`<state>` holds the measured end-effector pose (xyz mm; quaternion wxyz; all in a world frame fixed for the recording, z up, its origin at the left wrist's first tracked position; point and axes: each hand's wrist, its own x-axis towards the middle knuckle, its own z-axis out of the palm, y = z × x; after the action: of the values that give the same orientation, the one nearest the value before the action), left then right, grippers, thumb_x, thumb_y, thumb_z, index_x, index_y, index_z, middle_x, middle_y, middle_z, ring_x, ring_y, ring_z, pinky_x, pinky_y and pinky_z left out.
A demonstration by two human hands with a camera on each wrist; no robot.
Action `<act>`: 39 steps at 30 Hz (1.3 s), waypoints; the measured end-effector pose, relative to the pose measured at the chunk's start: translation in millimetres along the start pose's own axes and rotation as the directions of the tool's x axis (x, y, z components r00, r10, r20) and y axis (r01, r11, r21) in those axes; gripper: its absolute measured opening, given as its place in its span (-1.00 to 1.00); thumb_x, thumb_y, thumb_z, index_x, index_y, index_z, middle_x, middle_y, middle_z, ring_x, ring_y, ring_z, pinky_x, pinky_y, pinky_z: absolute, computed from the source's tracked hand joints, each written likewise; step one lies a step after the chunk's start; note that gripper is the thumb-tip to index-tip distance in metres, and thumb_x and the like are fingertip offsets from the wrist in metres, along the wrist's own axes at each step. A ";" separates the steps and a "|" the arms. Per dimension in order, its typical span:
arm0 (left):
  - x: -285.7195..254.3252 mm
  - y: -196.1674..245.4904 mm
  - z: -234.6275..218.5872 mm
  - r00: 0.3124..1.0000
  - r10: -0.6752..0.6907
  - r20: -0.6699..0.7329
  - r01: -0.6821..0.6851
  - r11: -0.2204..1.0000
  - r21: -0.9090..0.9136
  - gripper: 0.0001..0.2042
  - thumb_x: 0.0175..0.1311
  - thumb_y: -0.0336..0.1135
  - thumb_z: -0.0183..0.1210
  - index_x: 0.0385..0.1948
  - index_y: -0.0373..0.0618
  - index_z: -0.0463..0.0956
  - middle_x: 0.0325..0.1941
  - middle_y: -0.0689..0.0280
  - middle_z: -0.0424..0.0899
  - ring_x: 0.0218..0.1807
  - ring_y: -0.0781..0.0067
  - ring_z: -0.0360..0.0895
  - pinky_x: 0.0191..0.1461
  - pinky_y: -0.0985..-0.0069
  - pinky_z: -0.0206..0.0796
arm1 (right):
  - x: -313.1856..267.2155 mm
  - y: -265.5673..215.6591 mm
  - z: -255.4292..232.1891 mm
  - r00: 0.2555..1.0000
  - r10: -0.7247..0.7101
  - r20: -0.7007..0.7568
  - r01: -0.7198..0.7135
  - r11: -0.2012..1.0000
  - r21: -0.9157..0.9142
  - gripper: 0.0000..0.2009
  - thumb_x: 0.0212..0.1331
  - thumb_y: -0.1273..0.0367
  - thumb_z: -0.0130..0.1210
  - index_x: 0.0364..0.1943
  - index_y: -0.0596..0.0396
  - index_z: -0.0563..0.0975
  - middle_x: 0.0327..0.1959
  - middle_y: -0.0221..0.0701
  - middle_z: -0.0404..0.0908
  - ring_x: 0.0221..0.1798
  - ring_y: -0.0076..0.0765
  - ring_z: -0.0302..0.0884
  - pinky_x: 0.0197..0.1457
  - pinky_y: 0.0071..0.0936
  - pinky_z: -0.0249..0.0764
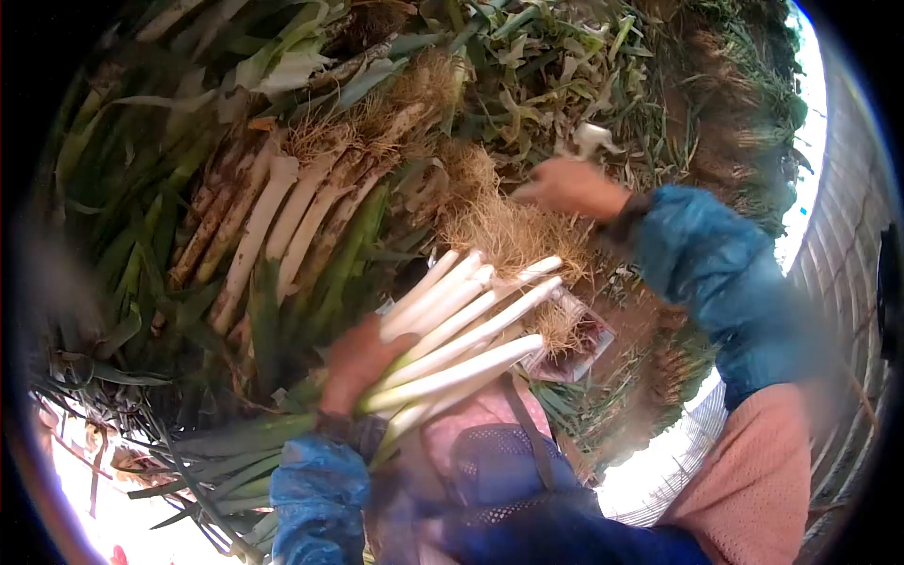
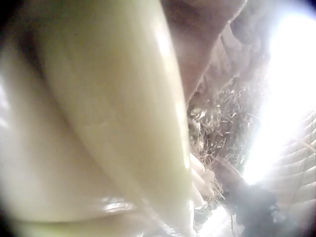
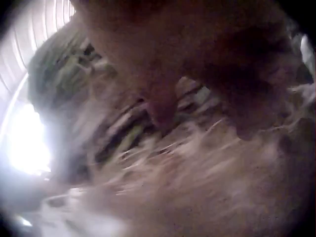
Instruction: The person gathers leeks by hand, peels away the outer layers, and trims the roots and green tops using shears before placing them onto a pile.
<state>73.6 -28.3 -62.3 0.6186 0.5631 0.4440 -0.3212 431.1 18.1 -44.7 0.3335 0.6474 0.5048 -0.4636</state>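
A bundle of leeks [image 1: 461,320] with clean white shafts and green leaves lies across the person's lap. The left hand [image 1: 363,363] grips it around the shafts, and the root ends point up and right. In the left wrist view, pale leek shafts [image 2: 113,113] fill the near side. Held out beyond the root ends is the right hand [image 1: 574,186], blurred, over a mass of tan roots [image 1: 513,231]. A white scrap of peel [image 1: 593,139] shows just past it. The right wrist view shows its thumb [image 3: 163,111] apart from the fingers, with no thing visible between them.
Unpeeled leeks [image 1: 301,207] with soil and roots are piled at the left. Discarded leaves and peelings [image 1: 565,75] heap up at the back. A small printed box [image 1: 584,339] is beside the lap, partly under roots. A ribbed translucent wall [image 1: 847,217] curves along the right.
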 end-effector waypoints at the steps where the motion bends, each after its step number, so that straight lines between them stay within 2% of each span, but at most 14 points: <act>1: 0.5 -0.1 1.1 1.000 -0.006 0.008 0.006 1.000 -0.010 -0.33 -0.01 0.23 0.10 -0.09 -0.28 0.39 -0.19 -0.10 0.57 -0.13 -0.06 0.55 -0.01 0.21 0.33 | -6.2 -39.4 13.6 0.996 0.003 0.090 0.005 0.997 -0.082 -0.44 0.14 -0.08 -0.07 -0.16 0.22 0.52 -0.40 -0.17 0.56 -0.34 -0.11 0.53 -0.23 -0.26 0.48; 6: 1.9 -5.4 7.6 0.999 -0.028 0.024 0.029 0.999 -0.034 -0.33 -0.01 0.24 0.09 -0.08 -0.25 0.39 -0.18 -0.10 0.57 -0.13 -0.05 0.55 -0.02 0.22 0.33 | 13.1 -66.2 60.3 0.928 -0.344 0.142 0.366 0.912 -0.186 -0.65 0.07 0.13 0.03 -0.28 0.15 0.54 -0.41 -0.19 0.58 -0.37 -0.03 0.54 -0.31 -0.16 0.47; 9: 1.0 -5.0 16.3 1.000 -0.021 0.008 0.022 0.999 -0.031 -0.33 -0.02 0.25 0.10 -0.10 -0.24 0.41 -0.18 -0.08 0.58 -0.13 -0.05 0.55 -0.03 0.21 0.34 | 11.4 -56.6 83.8 0.785 -0.584 -0.207 0.535 0.807 -0.252 -0.79 -0.02 0.31 0.00 -0.57 0.16 0.55 -0.54 -0.14 0.56 -0.37 -0.05 0.57 -0.22 -0.18 0.50; 12: -0.2 -1.0 10.0 0.999 -0.024 -0.045 0.026 0.999 0.032 -0.30 -0.05 0.28 0.10 -0.10 -0.25 0.42 -0.17 -0.06 0.59 -0.12 -0.03 0.55 -0.05 0.20 0.34 | 29.0 -42.2 71.5 0.917 -0.387 -0.099 0.339 0.886 -0.316 -0.83 -0.02 0.35 -0.01 -0.53 0.14 0.55 -0.51 -0.18 0.55 -0.35 -0.07 0.56 -0.20 -0.21 0.49; 19: -1.9 1.4 8.3 0.998 -0.032 -0.051 0.033 0.999 0.027 -0.30 -0.05 0.29 0.11 -0.12 -0.27 0.42 -0.19 -0.06 0.59 -0.14 -0.03 0.55 -0.08 0.19 0.35 | 66.2 -6.5 88.2 0.911 -0.310 -0.271 0.192 0.902 -0.386 -0.89 -0.04 0.41 0.02 -0.58 0.12 0.53 -0.60 -0.28 0.50 -0.45 -0.24 0.53 -0.31 -0.26 0.50; 21: -1.0 -1.0 11.3 0.999 -0.035 -0.040 0.036 0.999 0.037 -0.30 -0.06 0.28 0.12 -0.13 -0.28 0.41 -0.21 -0.06 0.59 -0.15 -0.04 0.55 -0.09 0.18 0.35 | 76.7 11.4 71.6 0.997 -0.002 -0.071 -0.036 0.848 -0.528 -0.90 -0.04 0.40 0.05 -0.49 0.09 0.57 -0.47 -0.24 0.59 -0.35 -0.14 0.58 -0.25 -0.20 0.50; 22: -4.7 -3.6 9.3 0.999 0.001 -0.045 0.000 1.000 0.029 -0.31 -0.06 0.27 0.13 -0.14 -0.28 0.41 -0.22 -0.07 0.59 -0.16 -0.05 0.55 -0.09 0.17 0.35 | 85.8 69.1 53.0 0.976 0.156 -0.150 -0.209 0.857 -0.471 -0.92 -0.06 0.43 0.06 -0.48 0.07 0.57 -0.45 -0.29 0.59 -0.36 -0.18 0.59 -0.38 -0.20 0.50; 23: -12.0 -6.1 7.8 0.998 0.033 -0.054 -0.032 0.999 0.013 -0.31 -0.06 0.26 0.13 -0.14 -0.28 0.41 -0.23 -0.07 0.59 -0.17 -0.06 0.54 -0.09 0.17 0.34 | 69.1 122.1 27.3 0.946 -0.057 -0.321 -0.143 0.813 -0.564 -0.86 0.02 0.36 0.07 -0.40 0.09 0.60 -0.45 -0.31 0.62 -0.37 -0.28 0.59 -0.40 -0.34 0.51; 25: -23.6 -10.2 14.8 0.997 0.069 -0.036 -0.070 0.998 -0.012 -0.33 -0.06 0.24 0.14 -0.16 -0.28 0.41 -0.24 -0.07 0.58 -0.18 -0.06 0.54 -0.10 0.16 0.34 | 29.1 201.2 -28.4 0.909 -0.046 -0.414 -0.249 0.738 -0.627 -0.72 -0.03 0.21 0.17 -0.29 0.10 0.59 -0.38 -0.29 0.63 -0.34 -0.24 0.60 -0.37 -0.34 0.52; 28: -27.4 -6.9 9.6 0.992 0.117 -0.037 -0.117 0.993 0.000 -0.35 -0.05 0.22 0.15 -0.17 -0.27 0.40 -0.24 -0.08 0.58 -0.18 -0.06 0.54 -0.11 0.16 0.33 | -9.4 162.5 -50.4 0.766 0.594 -0.244 -0.621 0.783 -0.042 -0.67 -0.03 0.21 0.20 -0.22 0.13 0.56 -0.28 -0.25 0.62 -0.31 -0.25 0.60 -0.37 -0.31 0.52; 30: -32.2 -3.8 6.7 0.990 0.135 -0.028 -0.134 0.991 0.025 -0.37 -0.03 0.19 0.15 -0.14 -0.25 0.37 -0.23 -0.10 0.57 -0.17 -0.05 0.55 -0.13 0.16 0.33 | -0.5 143.5 -17.0 0.901 0.434 0.024 -0.433 0.889 0.149 -0.56 0.08 0.08 0.02 -0.02 0.03 0.43 -0.05 -0.22 0.44 -0.05 -0.18 0.40 -0.08 -0.25 0.33; 33: -30.4 -6.1 8.5 0.980 0.184 -0.070 -0.189 0.980 -0.068 -0.36 -0.03 0.16 0.17 -0.08 -0.25 0.36 -0.19 -0.11 0.55 -0.13 -0.03 0.52 -0.09 0.16 0.31 | 24.5 91.8 69.6 0.936 0.045 0.348 -0.236 0.814 0.531 -0.40 0.25 -0.11 -0.25 0.28 -0.12 0.23 0.30 -0.18 0.18 0.33 -0.08 0.11 0.36 -0.17 0.05; 37: -21.7 -16.9 25.9 0.901 0.312 -0.301 -0.262 0.945 0.196 -0.36 -0.04 0.15 0.18 -0.07 -0.25 0.39 -0.16 -0.09 0.54 -0.11 -0.02 0.51 -0.08 0.18 0.33 | 40.2 26.7 136.7 0.903 -0.429 -0.012 0.259 0.522 0.813 -0.34 0.21 -0.10 -0.15 0.30 -0.04 0.18 0.38 -0.22 0.01 0.43 -0.12 -0.12 0.43 -0.17 -0.15; 39: -14.7 -22.2 29.7 0.796 0.452 -0.403 -0.321 0.879 0.351 -0.36 -0.04 0.15 0.18 -0.06 -0.23 0.39 -0.15 -0.09 0.53 -0.10 -0.03 0.50 -0.08 0.17 0.33 | 51.7 26.1 147.3 0.894 -0.440 -0.083 0.289 0.424 0.858 -0.38 0.21 -0.06 -0.10 0.25 0.01 0.21 0.34 -0.23 0.05 0.39 -0.15 -0.08 0.39 -0.19 -0.11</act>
<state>53.4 -62.5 -58.9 0.4631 0.7807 0.4086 -0.0957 420.5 -103.6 -145.4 -0.0990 0.5624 0.3113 -0.7596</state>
